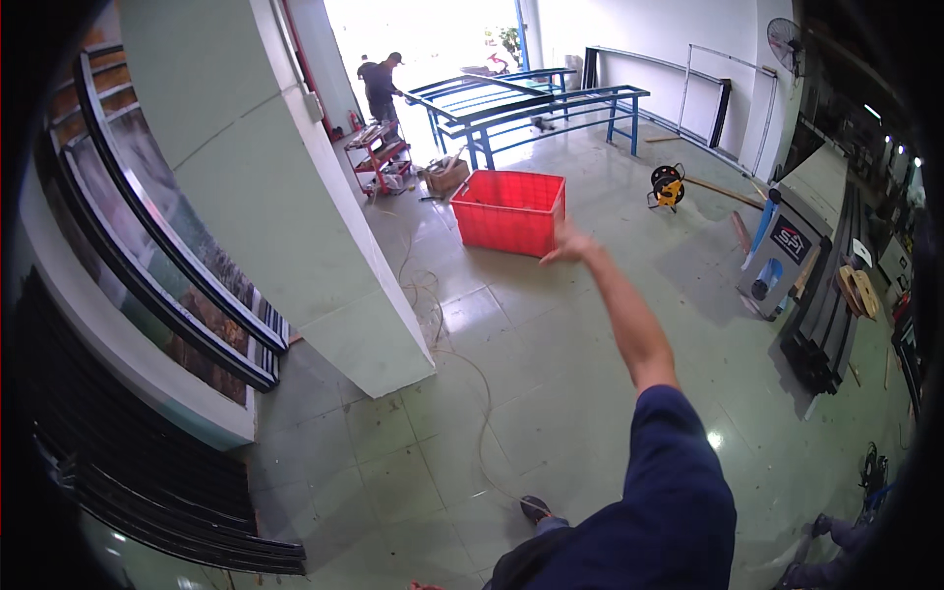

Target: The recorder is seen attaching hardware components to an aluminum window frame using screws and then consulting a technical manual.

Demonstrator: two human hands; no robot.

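Observation:
My right arm, in a dark blue sleeve, stretches forward from the lower edge. At its end my right hand [573, 244] is raised with the fingers apart, slightly blurred, holding nothing I can see. It overlaps the right corner of a red plastic crate [503, 218] on the floor; whether it touches the crate I cannot tell. A small reddish sliver at the lower edge may be my left hand [425, 586], its fingers hidden. My shoe [534, 507] shows beside the sleeve.
Blue metal frames [478, 130] stand near the bright doorway, with another person [382, 87] beside them. A red cart [378, 155] and cardboard box [444, 175] are behind the crate. A cable reel [667, 187] stands right, a pillar [324, 295] left. A thin hose [484, 393] crosses the tiles.

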